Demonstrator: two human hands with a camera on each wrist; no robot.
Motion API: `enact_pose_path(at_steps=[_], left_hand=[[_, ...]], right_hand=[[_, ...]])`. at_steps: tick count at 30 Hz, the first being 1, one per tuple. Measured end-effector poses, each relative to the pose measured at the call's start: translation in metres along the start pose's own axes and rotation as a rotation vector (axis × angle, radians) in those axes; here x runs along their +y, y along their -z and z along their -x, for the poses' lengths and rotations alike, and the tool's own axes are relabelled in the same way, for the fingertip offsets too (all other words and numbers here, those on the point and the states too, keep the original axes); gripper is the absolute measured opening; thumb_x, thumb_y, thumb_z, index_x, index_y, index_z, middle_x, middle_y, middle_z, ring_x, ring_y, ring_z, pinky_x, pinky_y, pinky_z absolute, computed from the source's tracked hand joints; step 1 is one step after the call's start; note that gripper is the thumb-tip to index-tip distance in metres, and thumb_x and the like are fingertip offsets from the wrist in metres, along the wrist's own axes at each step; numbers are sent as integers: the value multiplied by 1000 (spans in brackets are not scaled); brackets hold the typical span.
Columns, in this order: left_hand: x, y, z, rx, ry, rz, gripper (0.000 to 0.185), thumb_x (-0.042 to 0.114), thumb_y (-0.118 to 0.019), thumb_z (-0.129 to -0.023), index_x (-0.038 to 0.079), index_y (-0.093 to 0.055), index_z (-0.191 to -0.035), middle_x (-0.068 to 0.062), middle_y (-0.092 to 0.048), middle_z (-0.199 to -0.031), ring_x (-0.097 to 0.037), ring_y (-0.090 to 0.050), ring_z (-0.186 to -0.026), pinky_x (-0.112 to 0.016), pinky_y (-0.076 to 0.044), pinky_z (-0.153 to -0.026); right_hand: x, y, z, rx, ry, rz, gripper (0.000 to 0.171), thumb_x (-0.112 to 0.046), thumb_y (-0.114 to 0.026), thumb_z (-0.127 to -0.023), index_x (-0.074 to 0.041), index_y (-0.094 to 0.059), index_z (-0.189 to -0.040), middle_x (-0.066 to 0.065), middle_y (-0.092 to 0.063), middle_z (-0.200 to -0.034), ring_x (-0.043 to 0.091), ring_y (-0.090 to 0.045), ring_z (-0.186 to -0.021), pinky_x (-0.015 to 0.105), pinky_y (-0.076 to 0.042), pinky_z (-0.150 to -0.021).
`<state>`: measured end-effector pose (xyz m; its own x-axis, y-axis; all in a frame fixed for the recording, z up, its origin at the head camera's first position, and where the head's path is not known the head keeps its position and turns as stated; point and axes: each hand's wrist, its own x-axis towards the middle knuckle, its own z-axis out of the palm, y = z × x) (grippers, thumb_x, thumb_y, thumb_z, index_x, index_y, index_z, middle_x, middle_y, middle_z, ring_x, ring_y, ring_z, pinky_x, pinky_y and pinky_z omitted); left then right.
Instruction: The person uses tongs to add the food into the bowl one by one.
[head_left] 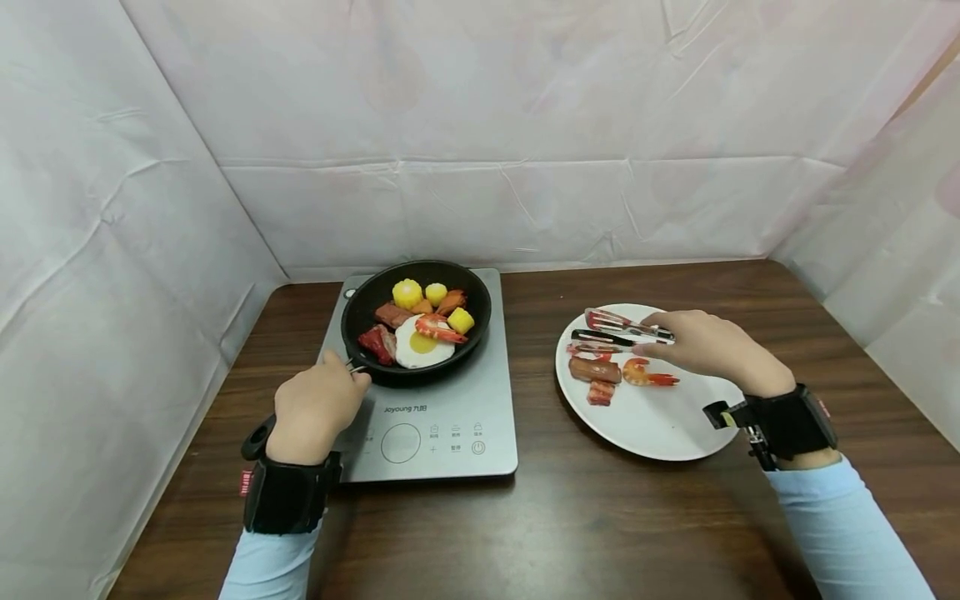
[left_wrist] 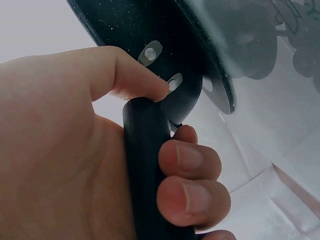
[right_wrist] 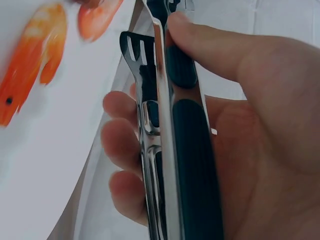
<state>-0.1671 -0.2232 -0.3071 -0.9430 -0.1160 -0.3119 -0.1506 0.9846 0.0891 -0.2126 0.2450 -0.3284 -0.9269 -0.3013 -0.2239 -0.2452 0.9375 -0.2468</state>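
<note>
My left hand (head_left: pixel 311 408) wraps round the black handle (left_wrist: pixel 147 170) of the frying pan (head_left: pixel 369 298), its thumb along the top by the riveted bracket. In the pan lie a fried egg (head_left: pixel 416 354), a shrimp (head_left: pixel 440 327), a red meat piece (head_left: pixel 377 343), yellow corn pieces (head_left: pixel 407 293) and other bits. Over the white plate (head_left: pixel 675 429), my right hand (head_left: pixel 708 346) grips dark-handled metal tongs (right_wrist: pixel 195 165), their two arms apart. Below and near the tips lie a sausage (head_left: pixel 595 369), a shrimp (head_left: pixel 648 373) and a small bacon piece (head_left: pixel 600 392); the tongs partly hide more reddish food.
A silver induction cooktop (head_left: pixel 450 462) lies under the pan at the left of the brown wooden table (head_left: pixel 540 533). Pale sheeting (head_left: pixel 510 125) walls off the back and both sides. Each wrist wears a black strap (head_left: pixel 292 496).
</note>
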Motion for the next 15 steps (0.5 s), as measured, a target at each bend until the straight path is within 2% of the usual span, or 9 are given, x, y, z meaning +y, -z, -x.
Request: enact_pose_path(at_steps=[7, 15], left_hand=[[1, 0, 0, 0, 3, 2, 55, 38, -46, -104, -15, -46, -120, -18, -60, -76, -28, -56, -63, -36, -42, -55], [1, 0, 1, -12, 13, -5, 56, 37, -45, -104, -16, -45, -123, -17, -60, -75, -27, -56, -63, -36, -42, -55]], right_hand=[[12, -1, 0, -25, -17, 19, 59, -50, -66, -95, -8, -62, -136, 24, -68, -128, 40, -68, -111, 57, -52, -82], [18, -5, -3, -22, -27, -14, 56, -49, -69, -94, -14, -64, -137, 24, -67, -131, 45, -64, -116, 59, -51, -83]])
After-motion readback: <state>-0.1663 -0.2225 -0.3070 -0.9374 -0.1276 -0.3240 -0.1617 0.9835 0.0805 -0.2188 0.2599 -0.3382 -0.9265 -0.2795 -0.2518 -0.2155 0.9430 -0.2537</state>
